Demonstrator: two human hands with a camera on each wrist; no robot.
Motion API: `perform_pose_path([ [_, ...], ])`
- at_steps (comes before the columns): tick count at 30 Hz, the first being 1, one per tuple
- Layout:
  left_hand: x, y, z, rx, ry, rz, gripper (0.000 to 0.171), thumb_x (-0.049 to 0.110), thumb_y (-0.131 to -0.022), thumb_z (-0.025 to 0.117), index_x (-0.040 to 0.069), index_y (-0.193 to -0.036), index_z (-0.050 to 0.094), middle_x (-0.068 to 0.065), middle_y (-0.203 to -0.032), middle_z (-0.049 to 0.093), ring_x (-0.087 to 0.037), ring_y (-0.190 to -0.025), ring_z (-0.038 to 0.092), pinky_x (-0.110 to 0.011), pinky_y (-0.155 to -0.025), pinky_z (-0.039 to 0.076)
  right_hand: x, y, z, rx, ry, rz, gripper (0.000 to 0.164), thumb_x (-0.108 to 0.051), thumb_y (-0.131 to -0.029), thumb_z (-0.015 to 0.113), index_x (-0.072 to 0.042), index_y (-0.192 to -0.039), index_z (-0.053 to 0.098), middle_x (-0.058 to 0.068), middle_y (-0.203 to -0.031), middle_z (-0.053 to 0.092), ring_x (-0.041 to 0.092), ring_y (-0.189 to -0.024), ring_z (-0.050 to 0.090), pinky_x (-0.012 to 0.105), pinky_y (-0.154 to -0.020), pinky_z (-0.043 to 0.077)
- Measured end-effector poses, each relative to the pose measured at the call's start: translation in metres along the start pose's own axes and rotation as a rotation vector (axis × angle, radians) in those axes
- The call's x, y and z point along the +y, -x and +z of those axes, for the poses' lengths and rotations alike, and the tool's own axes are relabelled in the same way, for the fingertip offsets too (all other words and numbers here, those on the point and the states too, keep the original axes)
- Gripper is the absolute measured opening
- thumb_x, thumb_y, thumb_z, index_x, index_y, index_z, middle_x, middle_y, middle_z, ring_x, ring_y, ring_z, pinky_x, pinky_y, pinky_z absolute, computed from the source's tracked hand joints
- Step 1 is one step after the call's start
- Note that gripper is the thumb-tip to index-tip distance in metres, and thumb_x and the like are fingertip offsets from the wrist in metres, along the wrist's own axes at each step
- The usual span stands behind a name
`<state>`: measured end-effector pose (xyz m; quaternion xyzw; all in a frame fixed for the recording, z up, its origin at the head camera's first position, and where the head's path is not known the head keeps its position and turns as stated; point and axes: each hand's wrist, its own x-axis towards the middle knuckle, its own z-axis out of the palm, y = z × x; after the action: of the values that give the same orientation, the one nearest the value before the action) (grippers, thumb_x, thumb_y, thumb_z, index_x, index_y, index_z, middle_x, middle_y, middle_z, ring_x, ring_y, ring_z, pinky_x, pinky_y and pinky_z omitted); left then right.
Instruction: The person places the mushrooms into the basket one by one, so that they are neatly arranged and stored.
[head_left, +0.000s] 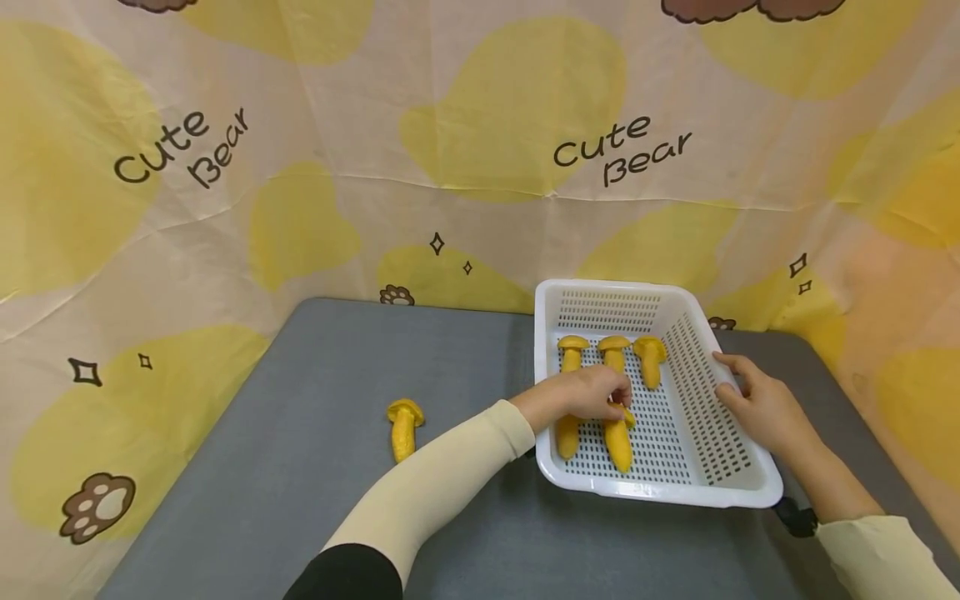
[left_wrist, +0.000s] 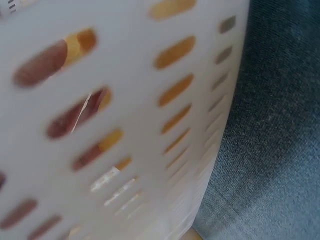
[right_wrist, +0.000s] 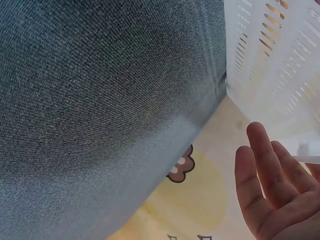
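Observation:
In the head view, a white slotted plastic basket [head_left: 652,498] holds several yellow mushrooms, including a short one [head_left: 651,360] at the upper right. My left hand [head_left: 588,392] reaches in over the left rim and pinches a mushroom [head_left: 618,446] near its cap; the fingertips are partly hidden. At the right rim my right hand [head_left: 768,408] holds the basket, thumb on the edge. The right wrist view shows this hand's extended fingers [right_wrist: 260,165] outside the basket wall [right_wrist: 272,65]. Through the basket slots in the left wrist view, yellow patches are visible.
Another yellow mushroom [head_left: 403,429] lies on the grey table [head_left: 322,400], left of the basket and beside the left sleeve. A patterned cloth [head_left: 480,150] hangs behind the table. Dark straps show near the wrists.

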<state>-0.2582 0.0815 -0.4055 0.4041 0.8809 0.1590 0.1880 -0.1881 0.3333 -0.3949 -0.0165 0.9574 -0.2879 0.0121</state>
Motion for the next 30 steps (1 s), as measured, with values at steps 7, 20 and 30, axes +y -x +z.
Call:
perform_pose_path([
  [7,0.001,-0.001,0.001,0.000,-0.001,-0.016,0.006,0.028,-0.092,0.065,0.023,-0.092,0.061,0.011,-0.093,0.058,-0.005,-0.087,0.052,-0.013,-0.076,0.042,0.002,-0.001,0.000,-0.004,-0.010,0.002,0.057,-0.026,-0.100,0.039,-0.002,-0.150,0.024,0.033,-0.100,0.061,0.019,-0.058,0.067,0.031,-0.047,0.054],
  [20,0.000,0.010,-0.009,0.315,-0.010,0.194,0.014,0.025,-0.094,0.060,0.019,-0.105,0.065,0.011,-0.102,0.063,-0.003,-0.096,0.058,-0.009,-0.087,0.044,0.004,0.000,0.002,-0.004,-0.019,0.007,0.056,-0.025,-0.100,0.039,-0.002,-0.150,0.026,0.031,-0.098,0.062,0.019,-0.058,0.067,0.031,-0.046,0.054],
  [30,-0.007,0.034,-0.025,0.455,0.067,0.196,0.033,0.031,-0.090,0.065,0.022,-0.122,0.060,0.009,-0.106,0.066,0.003,-0.091,0.057,-0.007,-0.079,0.044,0.000,0.000,0.000,-0.013,-0.021,0.002,0.057,-0.025,-0.100,0.038,-0.002,-0.150,0.024,0.033,-0.102,0.061,0.019,-0.059,0.067,0.031,-0.047,0.054],
])
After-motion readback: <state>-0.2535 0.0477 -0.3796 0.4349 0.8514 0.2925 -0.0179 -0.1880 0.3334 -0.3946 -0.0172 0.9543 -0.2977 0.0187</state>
